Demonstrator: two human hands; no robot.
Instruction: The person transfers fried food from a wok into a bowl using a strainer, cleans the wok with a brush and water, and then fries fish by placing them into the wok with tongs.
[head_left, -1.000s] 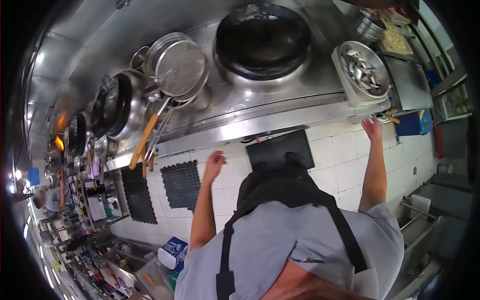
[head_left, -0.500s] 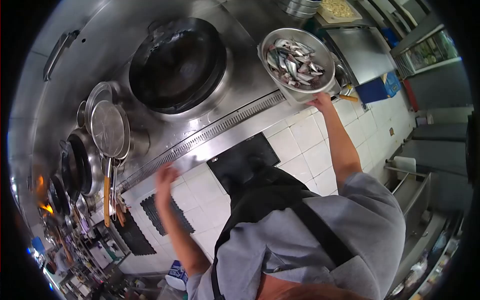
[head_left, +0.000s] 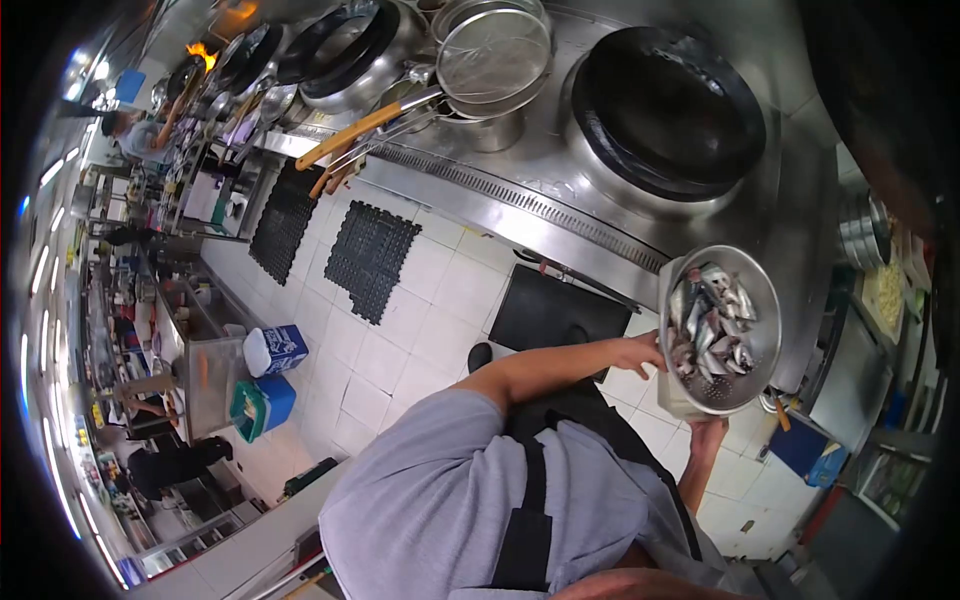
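A perforated metal bowl (head_left: 762, 345) full of small silver fish (head_left: 712, 322) rests in a white tub, held in the air beside the steel cooking range (head_left: 520, 190). My left hand (head_left: 640, 352) grips the tub's near edge. Under the tub, my right hand (head_left: 706, 436) supports it from below. A large empty black wok (head_left: 668, 95) sits in the range just beyond the bowl.
A wire strainer (head_left: 495, 50) tops a pot, with orange-handled ladles (head_left: 350, 125) sticking out over the range edge. Black mats (head_left: 368, 248) lie on the white tile floor. A blue-and-white container (head_left: 275, 350) stands at left. Another person (head_left: 135, 135) works far off near a flame (head_left: 205, 48).
The bowl of fish has come off the counter and is now held lower, beside the range. My left hand has swung over onto the tub. The view has turned.
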